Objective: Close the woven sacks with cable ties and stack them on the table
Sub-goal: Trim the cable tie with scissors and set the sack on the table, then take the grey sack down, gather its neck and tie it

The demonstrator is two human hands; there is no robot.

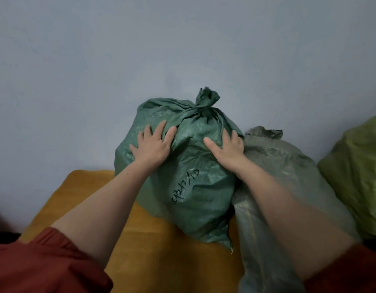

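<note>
The dark green woven sack stood upright at the back of the table, close to the wall. Its neck was gathered into a tight bunch at the top, and we could not make out what bound it. Some black handwriting ran up its front side.

We saw 2 hands on the upper part of this sack. The left hand lay flat on the left shoulder of the sack. Its fingers were spread and almost straight, so it pressed the fabric and gripped nothing. The right hand lay in the same manner on the right shoulder, with the thumb pointing toward the middle and the fingers straight on the weave. It also had hold of nothing. Both forearms were bare and reached forward out of red sleeves at the bottom corners.

A mustard-yellow cloth covered the table, and the lower end of the dark sack rested on it. Just to the right, touching the dark sack, lay a paler grey-green sack, which stretched toward us. Its crumpled mouth showed behind the right hand, and we could not tell if it was tied. Further right, a yellow-green sack was cut off by the edge of the view. The wall behind all 3 sacks was plain and pale blue-grey.
</note>
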